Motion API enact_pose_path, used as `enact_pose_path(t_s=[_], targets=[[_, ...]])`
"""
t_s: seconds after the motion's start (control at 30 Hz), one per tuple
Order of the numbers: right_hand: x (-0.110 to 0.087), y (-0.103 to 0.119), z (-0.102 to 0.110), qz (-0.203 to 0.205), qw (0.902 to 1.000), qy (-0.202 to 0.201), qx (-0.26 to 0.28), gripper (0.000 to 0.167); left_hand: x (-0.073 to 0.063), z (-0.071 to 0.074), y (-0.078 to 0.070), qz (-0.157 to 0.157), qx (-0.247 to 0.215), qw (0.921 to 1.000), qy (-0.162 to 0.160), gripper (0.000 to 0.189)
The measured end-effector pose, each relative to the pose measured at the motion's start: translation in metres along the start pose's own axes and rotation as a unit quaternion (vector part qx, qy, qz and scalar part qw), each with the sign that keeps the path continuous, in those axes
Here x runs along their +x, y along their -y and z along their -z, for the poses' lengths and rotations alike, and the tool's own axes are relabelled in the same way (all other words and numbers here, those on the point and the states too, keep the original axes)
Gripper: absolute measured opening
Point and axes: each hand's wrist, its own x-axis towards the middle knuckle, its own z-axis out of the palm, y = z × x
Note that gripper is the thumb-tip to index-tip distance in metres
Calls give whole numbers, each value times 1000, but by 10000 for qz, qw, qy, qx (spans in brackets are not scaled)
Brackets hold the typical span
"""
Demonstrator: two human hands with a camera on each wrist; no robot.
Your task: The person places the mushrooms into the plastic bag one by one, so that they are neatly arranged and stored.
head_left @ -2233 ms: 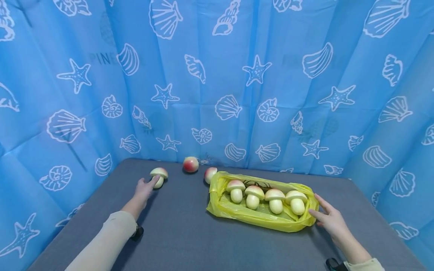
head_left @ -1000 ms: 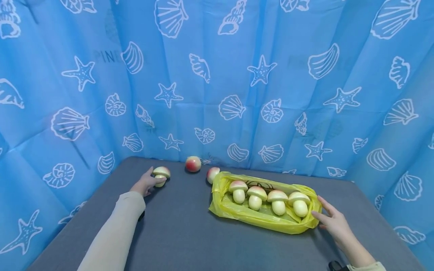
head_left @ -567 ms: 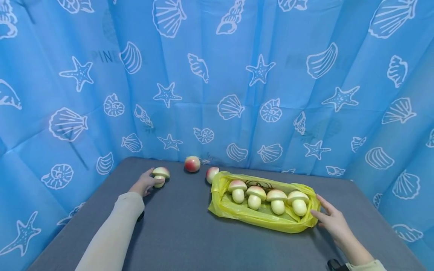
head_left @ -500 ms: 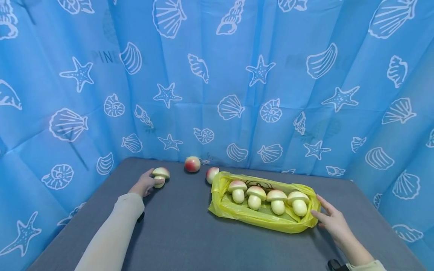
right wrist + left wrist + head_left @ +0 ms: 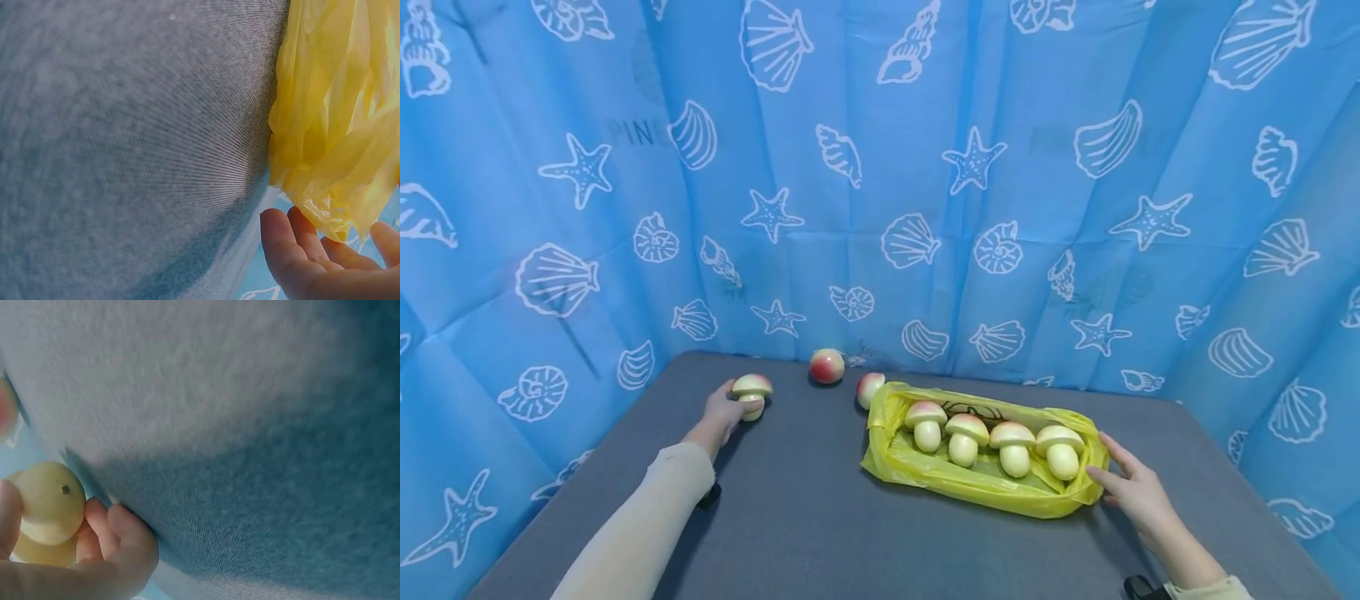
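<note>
My left hand point(image 5: 725, 414) grips a toy mushroom point(image 5: 752, 385) with a pale stem and a red-tinged cream cap, at the left rear of the table. In the left wrist view, thumb and fingers lie on either side of the rounded stem end point(image 5: 53, 500), close to the cloth. My right hand point(image 5: 1138, 492) is at the right end of a yellow plastic bag point(image 5: 955, 487), its spread, slightly bent fingers touching the edge. In the right wrist view, those fingers point(image 5: 281, 240) lie right at the crumpled plastic. Several similar mushrooms point(image 5: 964, 437) lie in a row inside the bag.
Two more red-and-cream pieces lie on the grey table point(image 5: 820, 533): one round piece point(image 5: 827, 367) near the back edge, and another point(image 5: 870, 389) beside the bag's left rear corner. A blue shell-patterned curtain point(image 5: 865, 192) hangs behind the table.
The left hand has come round to the mushroom's left side, its thumb now across the stem. The mushroom has shifted slightly left. The right hand and bag stay about where they were.
</note>
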Motion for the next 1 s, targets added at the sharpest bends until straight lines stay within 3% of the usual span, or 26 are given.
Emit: enact_pose_path(t_s=[0.27,0.5,1.0], targets=[[0,1,2,59,10000,27,6,79,-15,-5,2,-184,363,9991,106,81],[-1,1,3,143,9999,4,51,76,-36,-12,-1,-403,680,9967,173,79],[1,6,6,164,9998,116,-89,73,-67,-27,-8,-889,850,9905,617,78]])
